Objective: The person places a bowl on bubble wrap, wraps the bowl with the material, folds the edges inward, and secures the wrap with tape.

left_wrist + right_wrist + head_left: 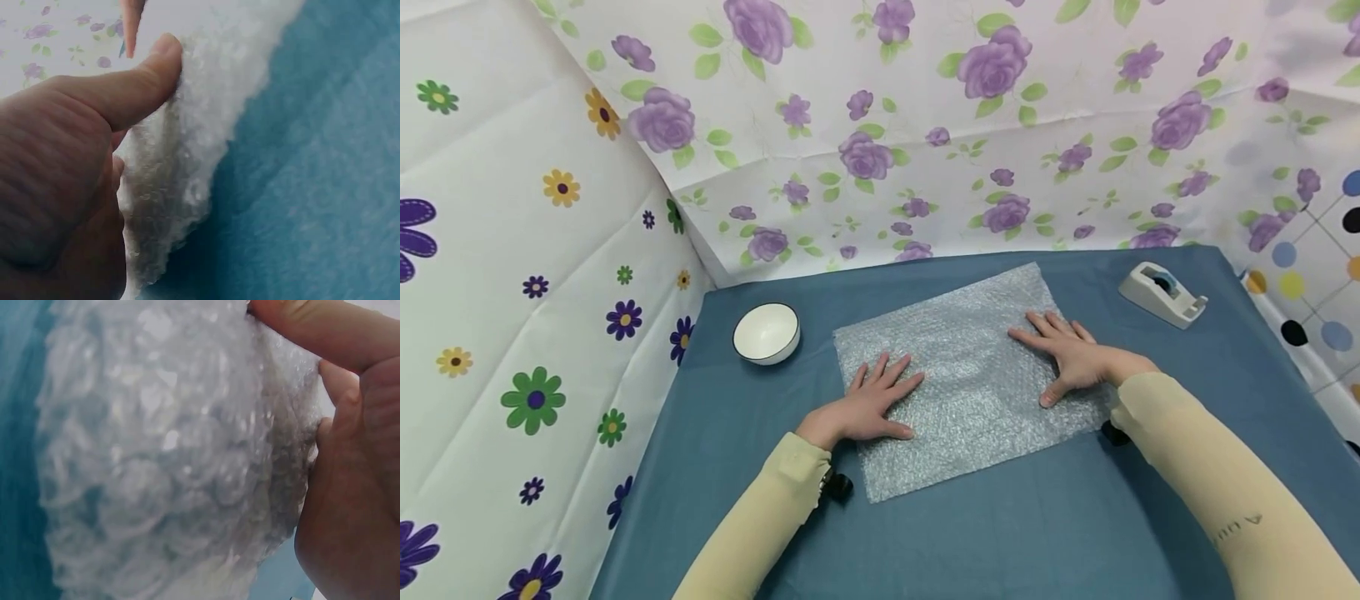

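Note:
A sheet of clear bubble wrap [962,392] lies flat and slightly turned on the blue tablecloth. My left hand [868,404] rests on its left side with the fingers spread and straight. On the right side, my right hand [1071,358] presses down the same way, fingers fanned out. In the left wrist view the thumb [144,81] lies along the bubble wrap [206,125] near its edge. The right wrist view shows the bubbles [150,481] up close, with the right thumb [331,325] touching the sheet.
A white bowl [767,333] with a dark rim stands left of the sheet. At the back right sits a white tape dispenser [1163,293] with a blue roll. Flower-patterned curtains [865,200] hang behind the table [970,533] and along its left side.

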